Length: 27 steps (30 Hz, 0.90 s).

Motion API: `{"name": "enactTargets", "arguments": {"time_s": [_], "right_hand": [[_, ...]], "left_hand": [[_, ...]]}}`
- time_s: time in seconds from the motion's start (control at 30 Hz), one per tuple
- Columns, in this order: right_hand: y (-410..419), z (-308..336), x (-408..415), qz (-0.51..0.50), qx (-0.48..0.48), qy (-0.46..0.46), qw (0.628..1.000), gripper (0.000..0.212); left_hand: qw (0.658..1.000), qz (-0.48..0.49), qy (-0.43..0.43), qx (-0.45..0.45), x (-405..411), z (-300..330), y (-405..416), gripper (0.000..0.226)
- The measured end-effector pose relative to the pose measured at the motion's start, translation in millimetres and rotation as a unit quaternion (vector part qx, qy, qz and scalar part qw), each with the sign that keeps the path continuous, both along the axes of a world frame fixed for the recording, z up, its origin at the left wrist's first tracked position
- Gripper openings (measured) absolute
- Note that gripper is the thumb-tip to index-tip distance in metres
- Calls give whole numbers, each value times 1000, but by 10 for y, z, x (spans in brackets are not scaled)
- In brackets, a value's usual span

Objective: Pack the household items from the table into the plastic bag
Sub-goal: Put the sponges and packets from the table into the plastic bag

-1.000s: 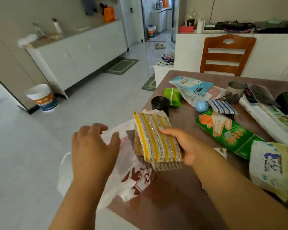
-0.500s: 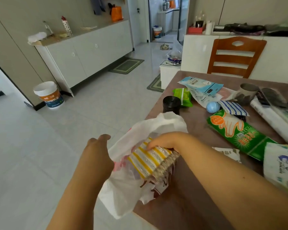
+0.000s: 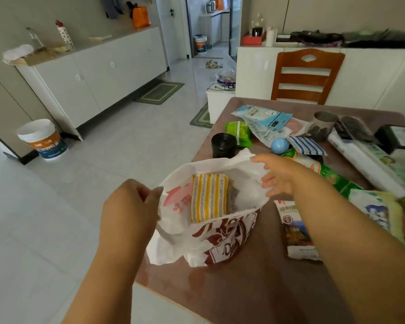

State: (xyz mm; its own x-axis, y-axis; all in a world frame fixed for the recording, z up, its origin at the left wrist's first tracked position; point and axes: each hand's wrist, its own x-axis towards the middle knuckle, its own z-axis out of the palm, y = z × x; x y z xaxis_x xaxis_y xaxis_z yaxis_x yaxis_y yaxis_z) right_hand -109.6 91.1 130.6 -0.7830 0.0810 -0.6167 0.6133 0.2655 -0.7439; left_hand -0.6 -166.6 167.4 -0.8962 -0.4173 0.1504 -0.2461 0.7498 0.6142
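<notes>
The left hand (image 3: 129, 204) is pinching the near rim of the plastic bag (image 3: 222, 239), apparently keeping its mouth wide at the surface (image 3: 255, 288) edge for loading. The striped sponge pack (image 3: 208, 197) is lying inside. The right hand (image 3: 278, 174) is touching the far rim, its fingers (image 3: 270, 177) loosely spread, holding nothing. Remaining household items (image 3: 290, 230) are waiting on the surface.
</notes>
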Motion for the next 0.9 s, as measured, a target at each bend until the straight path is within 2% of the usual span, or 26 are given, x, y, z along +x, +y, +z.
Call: {"name": "enactTargets", "arguments": {"time_s": [0.07, 0.13, 0.17, 0.23, 0.3, 0.37, 0.47, 0.5, 0.57, 0.7, 0.8, 0.83, 0.9], "right_hand": [[192, 19, -9, -23, -10, 31, 999, 56], [299, -19, -1, -47, -5, 84, 995, 48], [348, -60, 10, -73, 3, 116, 991, 45], [442, -167, 85, -145, 32, 169, 974, 33], [589, -422, 205, -189, 147, 198, 951, 22], [725, -707, 354, -189, 298, 140, 925, 22], [775, -1086, 508, -109, 347, -34, 931, 66], [778, -1176, 535, -74, 343, -55, 935, 76], [784, -1249, 540, -54, 338, -39, 939, 81], [806, -1116, 529, -112, 312, 10, 943, 57], [752, -641, 672, -182, 273, 113, 938, 35], [736, -426, 730, -214, 225, 158, 937, 26], [677, 35, 832, -255, 30, 177, 950, 15]], "left_hand": [[992, 7, 52, 112, -23, 13, 136, 23], [957, 38, 76, 277, -42, -47, 228, 29], [923, 54, 69, 374, -48, -99, 263, 28], [831, 71, 18, 551, -60, -204, 344, 20], [764, 82, -30, 639, -64, -267, 448, 21], [721, 95, -36, 685, -63, -276, 568, 20], [711, 86, -59, 695, -81, -276, 684, 8], [713, 77, -65, 694, -87, -284, 699, 7], [713, 60, -67, 696, -102, -300, 702, 7], [701, 55, -39, 710, -93, -291, 665, 5], [697, 61, -25, 714, -88, -284, 621, 4], [699, 61, -20, 712, -86, -278, 602, 5], [700, 56, -10, 712, -81, -270, 569, 4]]}}
